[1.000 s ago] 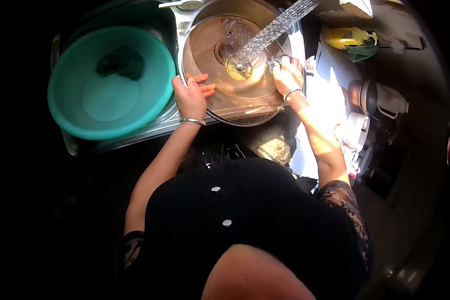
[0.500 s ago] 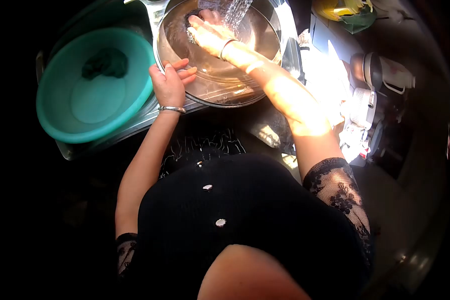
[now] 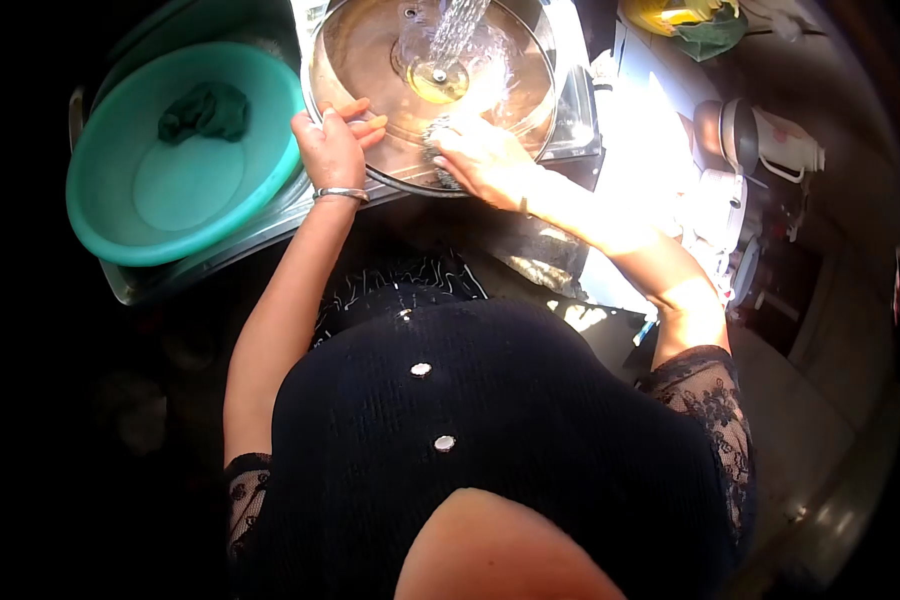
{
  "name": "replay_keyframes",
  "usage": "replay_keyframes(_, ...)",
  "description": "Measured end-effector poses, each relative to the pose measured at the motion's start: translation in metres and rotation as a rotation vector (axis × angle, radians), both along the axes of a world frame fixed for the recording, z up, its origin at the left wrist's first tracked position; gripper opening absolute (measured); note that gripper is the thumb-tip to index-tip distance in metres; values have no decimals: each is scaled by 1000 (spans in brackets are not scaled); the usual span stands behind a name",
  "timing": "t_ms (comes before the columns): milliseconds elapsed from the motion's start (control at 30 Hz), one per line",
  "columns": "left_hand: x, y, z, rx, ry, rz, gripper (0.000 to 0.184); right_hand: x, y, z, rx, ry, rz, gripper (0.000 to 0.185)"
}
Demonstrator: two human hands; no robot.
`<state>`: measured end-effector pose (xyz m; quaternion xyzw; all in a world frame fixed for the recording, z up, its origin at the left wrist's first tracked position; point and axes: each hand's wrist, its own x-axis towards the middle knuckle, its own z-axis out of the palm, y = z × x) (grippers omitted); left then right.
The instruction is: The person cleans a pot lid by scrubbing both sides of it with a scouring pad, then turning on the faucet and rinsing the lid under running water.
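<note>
Left hand's point(image 3: 332, 150) fingers slightly spread over the lid's point(image 3: 370, 60) rim; right hand's point(image 3: 482, 158) curled on a scrubber point(image 3: 440, 150).

Ten o'clock: sea-green basin point(image 3: 185, 225), darker green cloth point(image 3: 205, 112); twelve: coppery-brown round piece point(image 3: 365, 75), yellow disc point(image 3: 439, 82); one: yellow item point(image 3: 667, 14); centre: black fabric point(image 3: 395, 280), white-lined; four: sleeve point(image 3: 712, 405), black floral lace; six: black top point(image 3: 530, 410), whitish buttons point(image 3: 445, 443).

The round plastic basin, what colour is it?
The basin is turquoise green, and it shows best in the head view.
</note>
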<state>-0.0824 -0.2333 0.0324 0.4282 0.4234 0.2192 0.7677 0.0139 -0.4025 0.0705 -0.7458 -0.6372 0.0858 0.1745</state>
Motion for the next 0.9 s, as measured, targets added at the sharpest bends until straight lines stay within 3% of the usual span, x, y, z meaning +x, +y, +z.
replay_keyframes(100,-5,8,-27,233,80,-131,16,-8,58,-11,-37,39,55,18)
replay_keyframes(200,-2,-1,-9,96,48,-20,16,26,101,-24,66,-2,16,18)
replay_keyframes(267,-1,0,-4,13,-32,-22,15,72,110,-65,125,-175,-121,18)
replay_keyframes(433,0,-1,-1,26,-31,-16,14,119,31,-35,-203,-262,-283,21)
replay_keyframes(633,0,1,-2,38,-7,-16,17,58,-26,-10,-197,-76,-192,24)
replay_keyframes(700,0,2,-1,39,-9,-21,19,39,-16,-11,-109,-62,-204,26)
replay_keyframes(733,-1,4,-1,33,-2,-21,19,21,-1,-15,-49,162,-353,27)
replay_keyframes(800,0,4,-2,6,5,-20,20,-10,20,-2,-41,234,-367,27)
replay_keyframes(867,1,7,-5,75,44,-75,21,-40,40,0,211,130,-286,27)
replay_keyframes(900,0,13,-15,140,56,-119,21,-56,48,4,210,133,-299,26)
